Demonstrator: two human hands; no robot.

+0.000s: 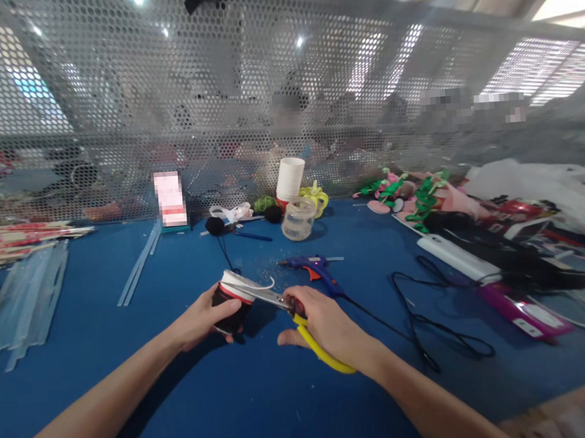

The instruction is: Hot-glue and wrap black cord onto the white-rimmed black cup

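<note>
My left hand (204,318) is wrapped round a small cup (232,303) covered in black, with a red band and a white rim, held tilted above the blue table. In my right hand (324,323) is a pair of scissors with yellow handles (319,347), its metal blades (268,297) reaching to the cup's white rim. A thin white strip (264,287) curls off that rim beside the blades. Just beyond my right hand lies a blue glue gun (319,268) with an orange trigger, its cord running right.
Clear glue sticks (28,301) and red-white sticks (28,234) lie left. A clear jar (298,220), stacked white paper cups (291,176) and black pompoms (215,226) stand along the back, before a perforated metal screen (243,89). A power strip (458,259) and black cord (414,317) lie right.
</note>
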